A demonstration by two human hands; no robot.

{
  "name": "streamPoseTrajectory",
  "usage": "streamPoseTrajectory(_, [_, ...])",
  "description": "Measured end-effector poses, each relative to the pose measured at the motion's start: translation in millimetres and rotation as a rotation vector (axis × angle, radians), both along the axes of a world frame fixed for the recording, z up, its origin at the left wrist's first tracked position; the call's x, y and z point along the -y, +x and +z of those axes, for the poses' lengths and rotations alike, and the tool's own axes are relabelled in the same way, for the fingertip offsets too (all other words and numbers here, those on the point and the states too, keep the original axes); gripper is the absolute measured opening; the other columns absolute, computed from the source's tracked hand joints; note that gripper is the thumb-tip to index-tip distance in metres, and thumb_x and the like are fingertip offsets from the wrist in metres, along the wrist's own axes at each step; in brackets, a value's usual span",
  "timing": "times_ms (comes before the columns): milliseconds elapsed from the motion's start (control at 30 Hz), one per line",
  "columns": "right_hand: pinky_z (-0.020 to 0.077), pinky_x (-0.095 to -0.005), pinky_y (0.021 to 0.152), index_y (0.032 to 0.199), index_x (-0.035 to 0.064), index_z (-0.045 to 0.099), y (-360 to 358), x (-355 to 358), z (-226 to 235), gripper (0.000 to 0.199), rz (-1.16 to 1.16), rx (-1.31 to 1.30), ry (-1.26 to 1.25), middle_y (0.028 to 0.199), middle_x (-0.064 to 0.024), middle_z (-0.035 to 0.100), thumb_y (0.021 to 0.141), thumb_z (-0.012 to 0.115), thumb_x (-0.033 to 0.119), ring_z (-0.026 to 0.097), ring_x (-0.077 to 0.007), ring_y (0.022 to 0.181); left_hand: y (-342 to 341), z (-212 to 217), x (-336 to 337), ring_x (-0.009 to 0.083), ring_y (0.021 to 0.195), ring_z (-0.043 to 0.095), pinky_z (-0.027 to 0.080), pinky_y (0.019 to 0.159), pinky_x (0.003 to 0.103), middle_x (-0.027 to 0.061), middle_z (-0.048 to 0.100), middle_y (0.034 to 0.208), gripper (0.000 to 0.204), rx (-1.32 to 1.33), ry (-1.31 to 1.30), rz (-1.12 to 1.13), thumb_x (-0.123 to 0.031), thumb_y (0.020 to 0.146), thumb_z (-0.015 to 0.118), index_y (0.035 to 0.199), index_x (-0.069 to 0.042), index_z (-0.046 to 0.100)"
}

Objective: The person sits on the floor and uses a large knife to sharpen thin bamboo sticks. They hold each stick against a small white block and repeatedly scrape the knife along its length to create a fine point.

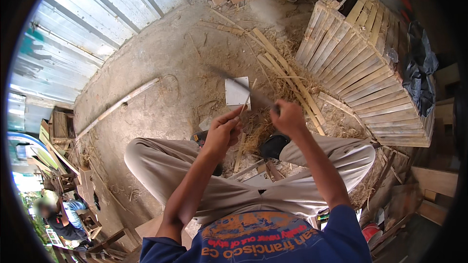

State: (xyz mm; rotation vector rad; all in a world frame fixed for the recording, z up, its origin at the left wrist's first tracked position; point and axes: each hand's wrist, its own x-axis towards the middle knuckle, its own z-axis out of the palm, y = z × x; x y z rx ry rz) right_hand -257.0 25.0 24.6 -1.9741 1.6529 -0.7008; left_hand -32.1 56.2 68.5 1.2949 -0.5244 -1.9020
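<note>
My right hand is closed around the handle of a long-bladed knife. Its dark blade is smeared by motion and slants up to the left across a white square plate on the ground. Between the fingers of my left hand is a thin pale wooden strip, pointing up and away from me. Blade and strip cross in the picture; whether they touch, I cannot tell. Below my hands, a pile of wood shavings lies between my feet.
Long wooden slats lie on the dirt floor ahead. To the right stands a large stack of slats with a black plastic bag on it. A pole lies at left, near a metal wall. Another person sits far left.
</note>
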Motion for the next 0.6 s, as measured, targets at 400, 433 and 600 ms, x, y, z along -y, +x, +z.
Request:
streamPoseTrajectory(400, [0.0517,-0.037,0.055,0.086,-0.0025,0.067,-53.2,36.2,-28.7,0.032,-0.327,0.37,0.194,0.061,-0.0111,0.063,0.088,0.068,0.029,0.064,-0.0234,0.054,0.9,21.3,-5.6,0.0007,0.054,0.033,0.025,0.043,0.017,-0.0066,0.045,0.075,0.043,-0.067,-0.174,-0.079,-0.008,0.102,0.048,0.145,-0.006,0.051])
streamPoseTrajectory(433, [0.0503,-0.0344,0.052,0.085,-0.0021,0.067,-53.3,32.7,-27.6,0.032,-0.378,0.463,0.328,0.059,-0.0082,0.062,0.089,0.07,0.029,0.062,-0.0185,0.05,0.0,20.6,-4.5,0.0007,0.054,0.033,0.025,0.043,0.017,-0.0065,0.045,0.075,0.043,-0.086,-0.177,-0.098,-0.008,0.102,0.048,0.145,-0.005,0.05])
streamPoseTrajectory(600, [0.043,-0.0245,0.046,0.087,0.0019,0.066,-24.8,9.1,-1.9,0.024,-0.24,0.887,0.356,0.059,0.0001,0.056,0.093,0.072,0.025,0.052,-0.0063,0.048,-3.7,15.4,-1.0,0.0006,0.053,0.033,0.025,0.041,0.016,-0.0045,0.046,0.075,0.044,-0.297,-0.163,-0.119,-0.007,0.102,0.047,0.146,0.0,0.045])
